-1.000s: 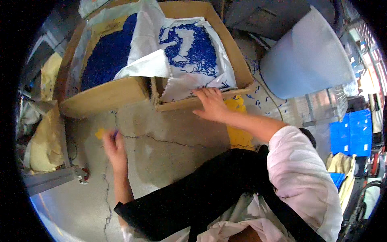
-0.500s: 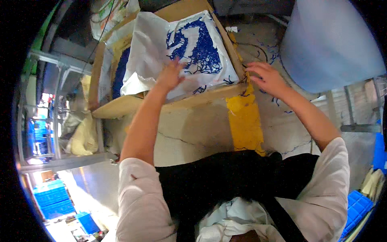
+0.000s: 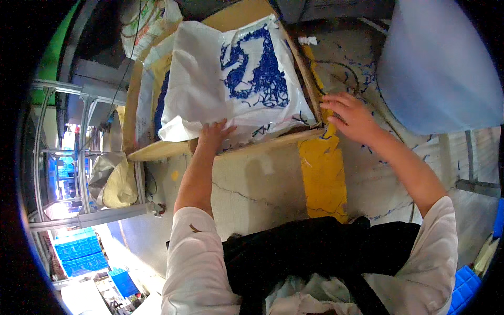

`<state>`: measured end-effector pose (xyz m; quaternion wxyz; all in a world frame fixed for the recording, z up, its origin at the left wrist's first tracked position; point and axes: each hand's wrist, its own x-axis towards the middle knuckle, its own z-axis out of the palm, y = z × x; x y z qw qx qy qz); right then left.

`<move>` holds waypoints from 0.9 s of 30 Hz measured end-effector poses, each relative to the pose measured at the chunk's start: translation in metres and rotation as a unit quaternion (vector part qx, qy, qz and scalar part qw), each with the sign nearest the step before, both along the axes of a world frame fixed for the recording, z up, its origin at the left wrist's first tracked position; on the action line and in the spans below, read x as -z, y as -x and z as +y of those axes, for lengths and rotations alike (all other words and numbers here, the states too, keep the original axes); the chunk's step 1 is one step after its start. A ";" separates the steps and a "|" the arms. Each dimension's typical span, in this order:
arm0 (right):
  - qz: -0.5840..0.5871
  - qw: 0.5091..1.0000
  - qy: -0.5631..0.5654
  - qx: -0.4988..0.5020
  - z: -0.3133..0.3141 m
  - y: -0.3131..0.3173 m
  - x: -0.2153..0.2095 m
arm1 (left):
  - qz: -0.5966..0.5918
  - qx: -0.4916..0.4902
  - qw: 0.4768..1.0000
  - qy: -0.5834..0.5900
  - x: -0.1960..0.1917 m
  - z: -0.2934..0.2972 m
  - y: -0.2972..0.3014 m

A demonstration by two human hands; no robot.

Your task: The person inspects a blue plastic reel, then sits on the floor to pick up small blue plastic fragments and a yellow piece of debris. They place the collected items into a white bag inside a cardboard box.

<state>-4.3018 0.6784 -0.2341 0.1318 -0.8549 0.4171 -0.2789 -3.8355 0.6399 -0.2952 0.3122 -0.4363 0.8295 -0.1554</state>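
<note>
A cardboard box (image 3: 237, 148) holds a white plastic sheet or bag (image 3: 195, 73), with many small dark-blue strip-like pieces (image 3: 270, 71) lying in a heap on it. My left hand (image 3: 212, 135) rests at the sheet's near edge, fingers spread and pointing away from me; nothing shows in its grasp. By the box's near right corner is my right hand (image 3: 350, 115), fingers stretched toward the box wall, with no object visible in it. Whether its fingertips touch the cardboard I cannot tell. More blue pieces show at the left, partly covered by the sheet.
Stray blue pieces and a dark cable (image 3: 346, 68) lie on the floor right of the box. A yellow stripe (image 3: 323, 178) crosses the concrete. At the right stands a large pale-blue rounded container (image 3: 441, 68). On the left are a metal frame (image 3: 86, 218) and blue crates (image 3: 79, 252).
My left hand has drawn back toward me, from over the blue pieces to the sheet's near edge. The right hand stays by the box corner. The whole view has shifted slightly.
</note>
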 end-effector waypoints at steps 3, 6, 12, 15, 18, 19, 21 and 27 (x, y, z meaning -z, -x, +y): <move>0.088 0.981 0.149 -0.087 0.006 -0.031 -0.013 | 0.036 -0.040 0.995 -0.084 -0.041 -0.002 0.011; 0.165 0.971 0.075 -0.155 0.018 -0.063 -0.006 | 0.075 -0.038 0.991 -0.108 -0.058 -0.019 0.006; 0.127 0.986 0.080 -0.078 0.004 -0.079 0.022 | 0.509 -0.334 0.764 -0.212 -0.078 -0.048 0.002; 0.155 0.978 0.086 -0.111 0.006 -0.079 0.012 | 0.586 -0.327 0.680 -0.294 -0.091 -0.062 -0.009; 0.219 0.962 0.069 -0.148 0.023 -0.085 -0.019 | 0.522 -0.265 0.739 -0.333 -0.127 -0.065 -0.028; 0.198 0.966 0.053 -0.157 0.033 -0.091 -0.021 | 0.481 -0.242 0.771 -0.340 -0.120 -0.060 -0.047; 0.158 0.972 0.026 -0.173 0.050 -0.098 -0.027 | 0.395 -0.194 0.829 -0.345 -0.105 -0.045 -0.072; 0.194 0.972 0.011 -0.134 0.059 -0.085 0.006 | 0.095 -0.043 0.993 -0.059 -0.105 0.038 -0.001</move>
